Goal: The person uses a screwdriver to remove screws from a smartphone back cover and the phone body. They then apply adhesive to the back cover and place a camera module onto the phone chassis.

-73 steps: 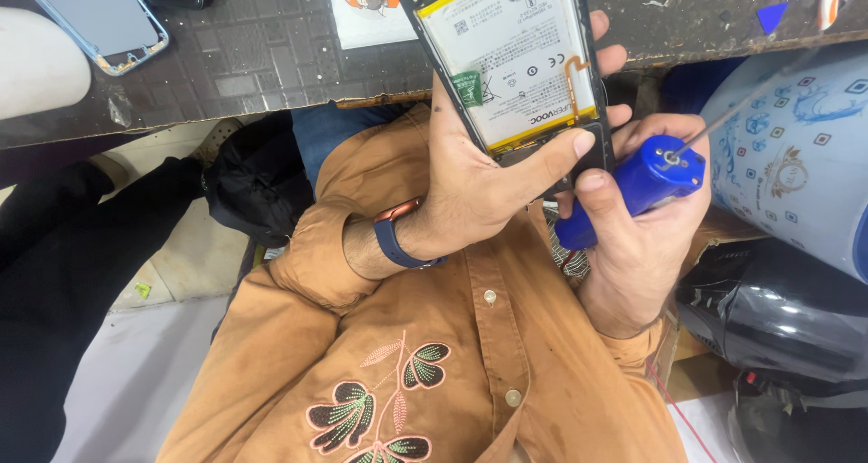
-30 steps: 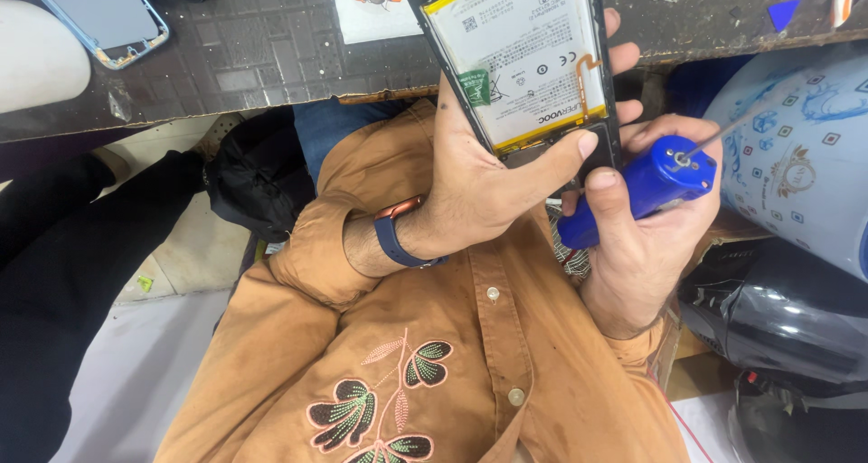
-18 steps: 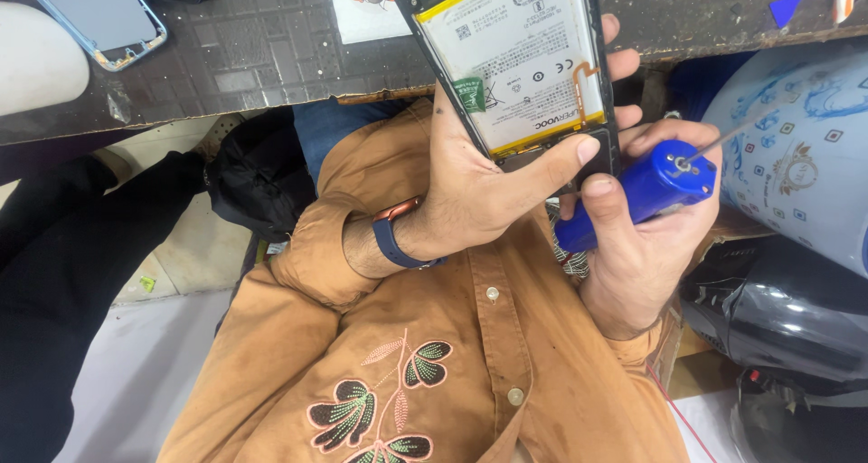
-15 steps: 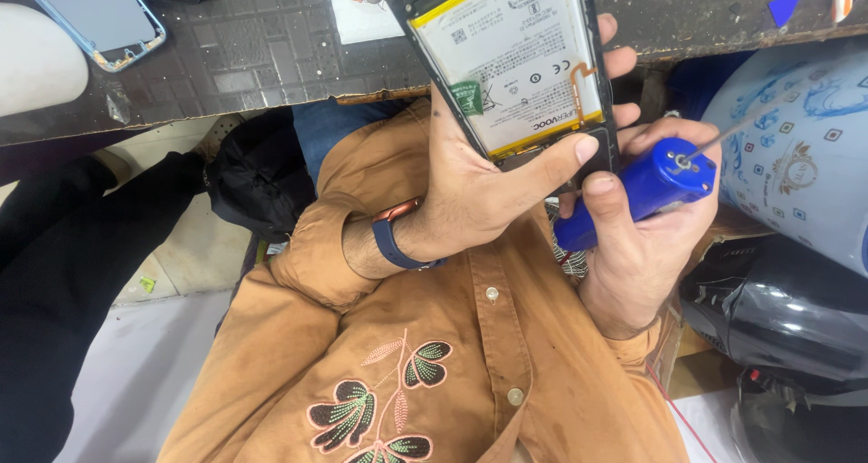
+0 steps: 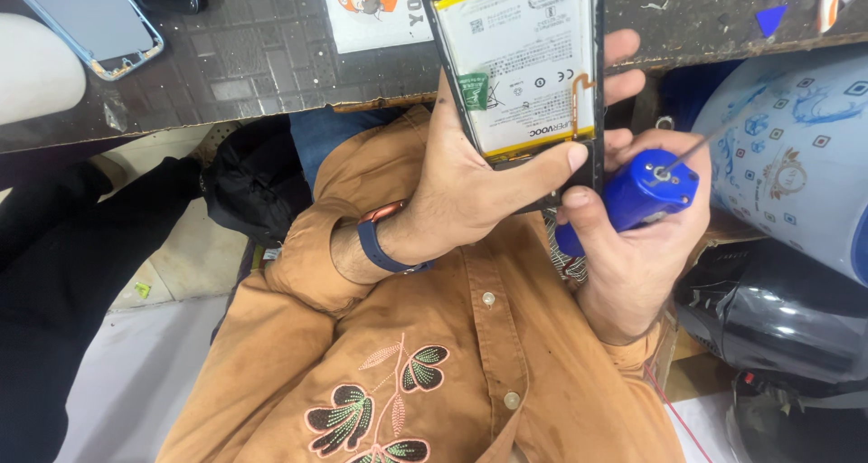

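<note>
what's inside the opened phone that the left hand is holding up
Inside the opened phone a white battery with yellow edging fills the frame. The left hand covers its lower end; the upper part is out of view.

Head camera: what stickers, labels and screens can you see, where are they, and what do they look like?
Battery label: white rectangle with a yellow edge, inside the opened phone held by the left hand.
Green sticker: small square, lower left of the battery.
Cartoon card: white with an orange figure, on the table.
Phone screen: grey-blue, table's left.
</note>
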